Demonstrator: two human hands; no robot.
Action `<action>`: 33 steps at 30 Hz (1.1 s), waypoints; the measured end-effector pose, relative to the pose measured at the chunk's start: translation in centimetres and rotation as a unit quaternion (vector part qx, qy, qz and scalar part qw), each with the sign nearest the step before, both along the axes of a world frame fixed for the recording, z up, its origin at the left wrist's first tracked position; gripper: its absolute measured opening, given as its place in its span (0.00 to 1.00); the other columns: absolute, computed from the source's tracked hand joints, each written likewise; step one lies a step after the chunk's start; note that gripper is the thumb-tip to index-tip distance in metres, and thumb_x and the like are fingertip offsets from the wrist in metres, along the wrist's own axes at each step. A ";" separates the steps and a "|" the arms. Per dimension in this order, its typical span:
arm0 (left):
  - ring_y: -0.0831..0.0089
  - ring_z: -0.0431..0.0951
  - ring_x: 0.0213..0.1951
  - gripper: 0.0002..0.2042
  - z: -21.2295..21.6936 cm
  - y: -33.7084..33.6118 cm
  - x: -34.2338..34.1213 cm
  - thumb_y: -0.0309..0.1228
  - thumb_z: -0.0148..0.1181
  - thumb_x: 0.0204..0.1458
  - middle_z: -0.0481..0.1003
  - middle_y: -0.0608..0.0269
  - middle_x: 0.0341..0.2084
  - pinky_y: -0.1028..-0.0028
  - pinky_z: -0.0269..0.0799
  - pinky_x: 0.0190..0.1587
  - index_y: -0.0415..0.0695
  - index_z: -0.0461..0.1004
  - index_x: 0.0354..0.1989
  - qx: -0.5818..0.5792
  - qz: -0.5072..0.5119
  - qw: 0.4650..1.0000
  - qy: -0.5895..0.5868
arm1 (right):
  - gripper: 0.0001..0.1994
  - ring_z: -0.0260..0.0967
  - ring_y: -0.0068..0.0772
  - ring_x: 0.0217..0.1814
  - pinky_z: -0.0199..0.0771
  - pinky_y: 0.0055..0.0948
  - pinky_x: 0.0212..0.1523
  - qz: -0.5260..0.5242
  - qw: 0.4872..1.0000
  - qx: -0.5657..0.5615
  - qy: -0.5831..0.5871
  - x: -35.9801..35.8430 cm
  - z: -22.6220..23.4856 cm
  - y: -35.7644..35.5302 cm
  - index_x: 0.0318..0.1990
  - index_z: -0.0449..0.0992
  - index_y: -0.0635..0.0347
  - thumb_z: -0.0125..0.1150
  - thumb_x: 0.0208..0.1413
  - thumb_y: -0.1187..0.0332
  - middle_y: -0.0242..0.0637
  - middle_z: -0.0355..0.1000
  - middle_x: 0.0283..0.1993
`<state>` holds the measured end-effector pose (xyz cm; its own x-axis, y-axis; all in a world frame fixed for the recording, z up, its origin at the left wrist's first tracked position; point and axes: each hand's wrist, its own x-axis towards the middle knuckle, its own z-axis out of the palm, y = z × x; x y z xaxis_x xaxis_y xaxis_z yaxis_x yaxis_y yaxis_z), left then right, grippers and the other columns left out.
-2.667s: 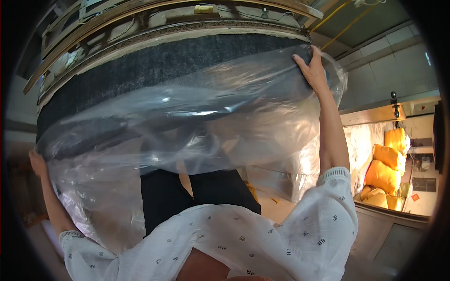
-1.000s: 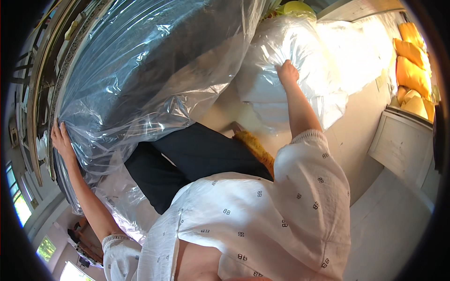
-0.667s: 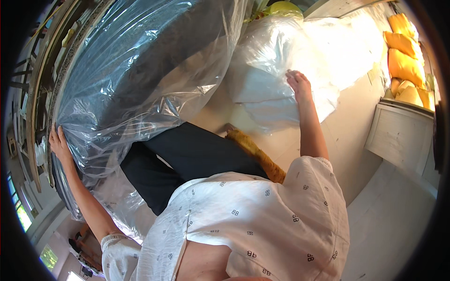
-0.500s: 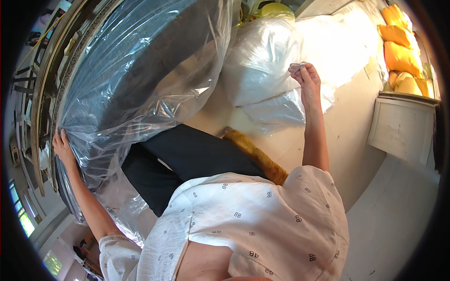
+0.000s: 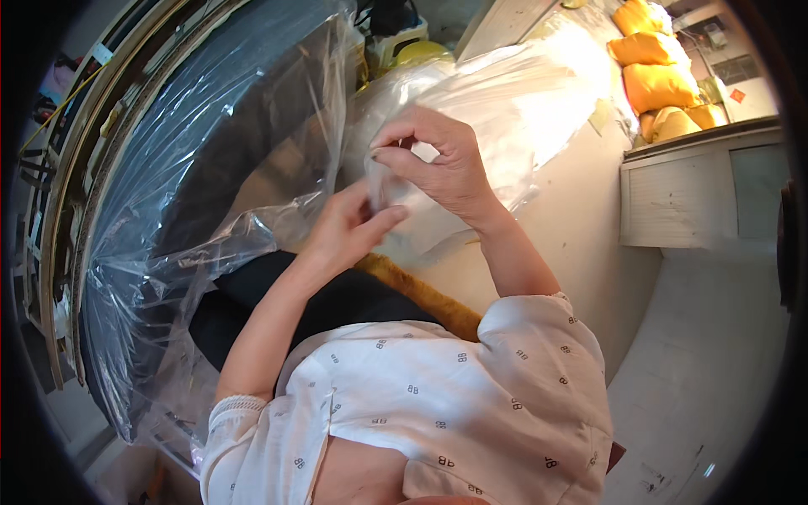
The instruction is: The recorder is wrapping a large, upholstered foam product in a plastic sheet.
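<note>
In front of my body, my right hand is raised with thumb and fingertips pinched together on a thin strip of clear plastic. Below and left of it is my left hand, its thumb apart from the fingers. Its fingertips are blurred beside the strip, so their grip is unclear. A large clear plastic sheet drapes over a dark, bulky item on my left and falls in folds near my legs.
More clear plastic lies bunched on the floor ahead. A brown furry roll lies beside my leg. Orange bundles stand on a white cabinet at the far right. Long frames line the left.
My left hand has left the sheet's edge at the far left and moved right. My right hand has come left and nearer, so both hands now meet in front of me.
</note>
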<state>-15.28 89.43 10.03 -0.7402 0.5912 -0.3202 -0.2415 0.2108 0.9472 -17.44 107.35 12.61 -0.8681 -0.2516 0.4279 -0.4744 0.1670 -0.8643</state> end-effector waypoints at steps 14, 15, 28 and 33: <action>0.79 0.69 0.38 0.12 3.0 -14.7 -2.9 0.22 0.57 0.47 0.68 0.70 0.35 0.80 0.65 0.44 0.43 0.70 0.41 0.051 0.309 0.902 0.297 | 0.12 0.56 0.17 0.24 0.59 0.18 0.27 0.048 0.998 -0.040 0.026 -2.0 6.0 -1.8 0.30 0.71 0.61 0.43 0.58 0.65 0.27 0.62 0.23; 0.78 0.71 0.44 0.14 3.5 -18.7 -4.4 0.27 0.56 0.51 0.72 0.64 0.38 0.78 0.66 0.47 0.42 0.69 0.47 0.130 0.386 0.846 0.345 | 0.13 0.55 0.17 0.22 0.56 0.18 0.24 0.132 0.982 -0.057 -0.124 -0.8 6.6 -4.8 0.25 0.69 0.59 0.42 0.59 0.64 0.25 0.60 0.23; 0.77 0.71 0.39 0.07 -0.1 -50.1 19.0 0.23 0.52 0.47 0.69 0.61 0.38 0.80 0.66 0.41 0.40 0.70 0.36 -0.309 0.631 0.639 0.315 | 0.13 0.61 0.28 0.44 0.61 0.25 0.47 0.638 0.757 -0.082 -0.113 8.0 4.7 -36.7 0.46 0.67 0.64 0.48 0.57 0.66 0.35 0.61 0.42; 0.76 0.70 0.38 0.09 -2.8 -44.2 31.7 0.23 0.56 0.42 0.70 0.63 0.35 0.78 0.66 0.41 0.41 0.71 0.34 -0.399 0.622 0.638 0.216 | 0.25 0.51 0.49 0.63 0.52 0.44 0.60 0.364 0.856 0.259 0.260 -0.9 -1.8 -43.0 0.57 0.60 0.60 0.53 0.53 0.60 0.45 0.54 0.62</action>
<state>16.47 45.19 7.23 -0.5988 -0.7637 0.2412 -0.4447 0.5676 0.6929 -18.33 64.37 10.79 -0.1270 -0.9178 0.3761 -0.9135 -0.0395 -0.4050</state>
